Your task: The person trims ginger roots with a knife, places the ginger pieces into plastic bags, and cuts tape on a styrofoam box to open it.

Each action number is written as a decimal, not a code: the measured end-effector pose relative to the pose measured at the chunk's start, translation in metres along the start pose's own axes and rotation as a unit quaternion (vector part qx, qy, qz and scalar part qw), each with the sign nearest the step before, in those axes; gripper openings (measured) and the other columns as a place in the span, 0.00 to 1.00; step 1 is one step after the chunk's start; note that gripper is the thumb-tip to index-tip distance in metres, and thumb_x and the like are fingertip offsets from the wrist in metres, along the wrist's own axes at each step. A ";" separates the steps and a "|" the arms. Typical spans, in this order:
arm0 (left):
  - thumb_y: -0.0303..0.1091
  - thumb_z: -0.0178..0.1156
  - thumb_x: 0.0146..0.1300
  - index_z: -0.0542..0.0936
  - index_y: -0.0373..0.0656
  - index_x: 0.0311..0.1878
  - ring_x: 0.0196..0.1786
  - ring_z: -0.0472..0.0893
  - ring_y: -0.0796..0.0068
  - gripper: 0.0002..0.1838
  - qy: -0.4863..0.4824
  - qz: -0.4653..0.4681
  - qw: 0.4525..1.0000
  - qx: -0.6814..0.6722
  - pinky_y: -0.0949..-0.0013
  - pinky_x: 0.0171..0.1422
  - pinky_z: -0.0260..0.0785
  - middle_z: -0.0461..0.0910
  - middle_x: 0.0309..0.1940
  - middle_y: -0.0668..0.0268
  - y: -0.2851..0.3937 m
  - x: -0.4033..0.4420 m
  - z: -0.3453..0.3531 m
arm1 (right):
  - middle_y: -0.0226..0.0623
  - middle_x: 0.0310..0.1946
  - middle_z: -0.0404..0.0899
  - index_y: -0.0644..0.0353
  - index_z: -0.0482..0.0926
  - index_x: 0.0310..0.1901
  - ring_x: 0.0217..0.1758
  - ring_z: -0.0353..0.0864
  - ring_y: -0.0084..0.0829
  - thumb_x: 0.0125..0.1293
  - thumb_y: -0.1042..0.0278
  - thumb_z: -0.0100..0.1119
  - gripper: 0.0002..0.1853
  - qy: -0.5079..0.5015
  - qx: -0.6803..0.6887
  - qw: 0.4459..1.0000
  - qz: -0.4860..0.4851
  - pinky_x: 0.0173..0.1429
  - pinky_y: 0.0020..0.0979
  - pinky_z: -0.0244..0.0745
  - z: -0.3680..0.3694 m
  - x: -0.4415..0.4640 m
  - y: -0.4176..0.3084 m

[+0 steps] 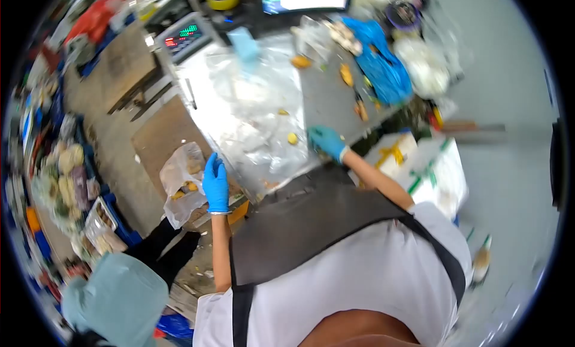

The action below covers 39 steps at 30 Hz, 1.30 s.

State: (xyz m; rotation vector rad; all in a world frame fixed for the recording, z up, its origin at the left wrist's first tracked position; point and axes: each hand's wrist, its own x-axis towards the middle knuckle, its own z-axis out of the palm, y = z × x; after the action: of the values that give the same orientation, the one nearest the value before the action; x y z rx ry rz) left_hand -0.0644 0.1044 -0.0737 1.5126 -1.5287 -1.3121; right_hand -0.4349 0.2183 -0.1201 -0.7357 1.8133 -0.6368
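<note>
My left hand, in a bright blue glove, is raised off the table's left edge with its fingers stretched out and nothing plainly held. Close beside it is a thin clear plastic bag with yellow pieces inside; I cannot tell whether they touch. At the table's near edge, my right hand wears a teal glove, its fingers curled and somewhat blurred. Whatever it holds, if anything, is hidden. Just left of it lies a small yellow piece on crumpled clear plastic sheeting. Another yellow piece sits farther back.
A scale display with lit digits and a pale blue block are at the back. Right of the sheeting lie orange-yellow pieces and a blue plastic bag. White boxes stand right; a person's pale blue-green garment shows lower left.
</note>
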 end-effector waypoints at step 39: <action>0.35 0.64 0.60 0.81 0.38 0.43 0.36 0.76 0.75 0.12 -0.149 -0.034 0.962 0.224 0.70 0.44 0.71 0.78 0.32 0.62 -0.007 -0.020 0.149 | 0.51 0.49 0.81 0.59 0.77 0.56 0.52 0.81 0.50 0.57 0.49 0.69 0.29 0.368 -0.104 0.916 -0.121 0.58 0.43 0.74 -0.181 0.163 0.041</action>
State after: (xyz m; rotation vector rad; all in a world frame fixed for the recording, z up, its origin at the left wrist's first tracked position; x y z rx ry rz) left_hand -0.1956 0.1579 -0.1235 1.7065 -2.0940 -1.3385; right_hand -0.6592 0.1411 -0.1905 -0.9525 2.5322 -0.9873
